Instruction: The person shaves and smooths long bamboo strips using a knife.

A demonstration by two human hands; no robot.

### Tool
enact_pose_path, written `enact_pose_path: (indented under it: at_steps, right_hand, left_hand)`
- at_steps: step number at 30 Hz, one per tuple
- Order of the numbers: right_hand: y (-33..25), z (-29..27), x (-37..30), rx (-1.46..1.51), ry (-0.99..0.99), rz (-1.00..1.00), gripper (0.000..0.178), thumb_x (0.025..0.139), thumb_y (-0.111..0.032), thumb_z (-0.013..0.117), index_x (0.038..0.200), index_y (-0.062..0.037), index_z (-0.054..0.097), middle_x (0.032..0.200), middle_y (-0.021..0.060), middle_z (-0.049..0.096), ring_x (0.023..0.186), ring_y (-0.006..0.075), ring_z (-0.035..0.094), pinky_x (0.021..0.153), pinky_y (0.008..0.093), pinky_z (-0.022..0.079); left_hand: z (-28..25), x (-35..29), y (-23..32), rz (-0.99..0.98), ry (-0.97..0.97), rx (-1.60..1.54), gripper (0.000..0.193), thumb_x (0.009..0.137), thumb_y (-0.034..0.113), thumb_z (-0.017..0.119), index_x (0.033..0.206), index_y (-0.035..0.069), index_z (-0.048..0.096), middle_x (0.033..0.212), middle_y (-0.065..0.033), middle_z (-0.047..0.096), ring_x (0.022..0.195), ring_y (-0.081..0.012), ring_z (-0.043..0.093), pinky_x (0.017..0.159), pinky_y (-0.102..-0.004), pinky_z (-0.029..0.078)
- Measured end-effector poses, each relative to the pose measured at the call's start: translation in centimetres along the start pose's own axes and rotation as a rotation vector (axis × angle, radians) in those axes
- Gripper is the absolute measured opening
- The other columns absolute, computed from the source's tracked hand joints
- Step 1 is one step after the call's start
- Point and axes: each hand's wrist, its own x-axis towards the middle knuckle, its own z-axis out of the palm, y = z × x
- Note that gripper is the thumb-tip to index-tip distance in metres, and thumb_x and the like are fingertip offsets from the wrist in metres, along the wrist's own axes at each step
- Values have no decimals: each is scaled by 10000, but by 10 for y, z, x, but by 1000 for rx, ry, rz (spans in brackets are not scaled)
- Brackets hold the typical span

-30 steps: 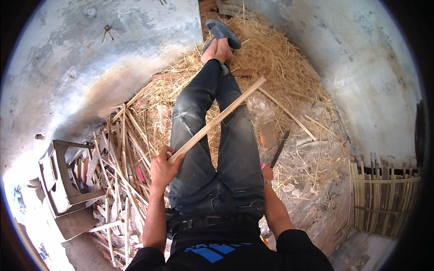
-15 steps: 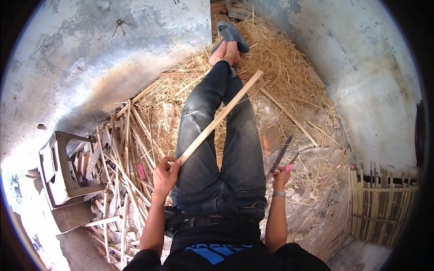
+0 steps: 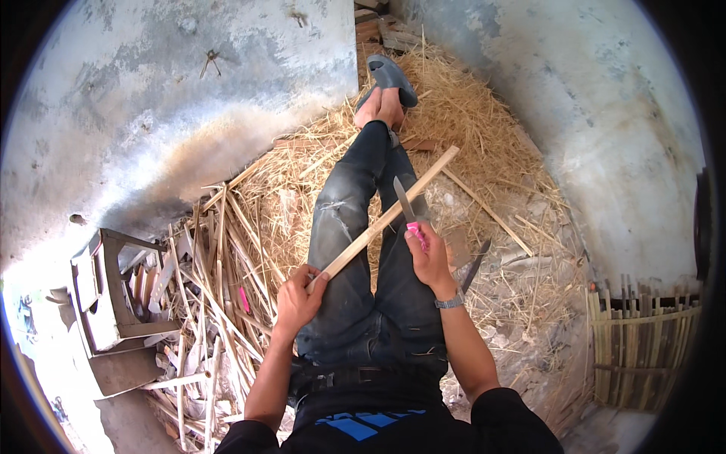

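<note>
Strawy floor [image 3: 469,113], flat wooden strip [image 3: 380,222].

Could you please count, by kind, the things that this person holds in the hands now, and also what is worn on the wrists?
Wooden strip, in the left hand: 1
Pink-handled knife, in the right hand: 1
Silver wristband: 1
Total: 3

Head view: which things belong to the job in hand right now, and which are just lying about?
In use:
wooden strip, held in the left hand
pink-handled knife, held in the right hand

Apparently just lying about:
dark blade, perhaps a spare tool
heaped sticks, left side
loose straw
slatted panel, far right
</note>
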Motion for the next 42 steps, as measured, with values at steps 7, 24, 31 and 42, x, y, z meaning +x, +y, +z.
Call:
enact_pose_path:
  at_steps: [7,24,31,42]
  right_hand:
    - [15,-6,-37,128,166,189,418,1055,-351,567,724,-98,534,592,-64,413,546,39,384,509,247,301]
    - [3,-16,-74,-27,184,213,435,1041,-310,576,699,-47,520,581,-16,424,587,71,370,535,302,295]
    - [12,-21,-81,-18,252,194,437,1039,-300,572,696,-39,501,574,4,409,585,82,372,529,320,292]
    - [-16,-24,-92,302,247,146,402,1069,-249,512,704,-93,454,591,-24,407,511,61,373,480,242,290]
  left_hand:
    - [6,-15,26,-7,-106,-125,291,925,303,734,1020,29,720,732,-92,702,667,-161,661,636,-328,501]
    - [-2,-26,25,50,-89,-162,304,932,339,718,988,41,694,753,-105,711,691,-228,697,653,-358,513]
    - [9,-4,1,31,-95,-229,298,937,331,711,996,40,696,771,-131,710,713,-275,703,660,-384,518]
    - [14,1,-12,-64,-202,-410,291,967,311,688,989,21,681,718,-71,694,656,-162,663,630,-331,490]
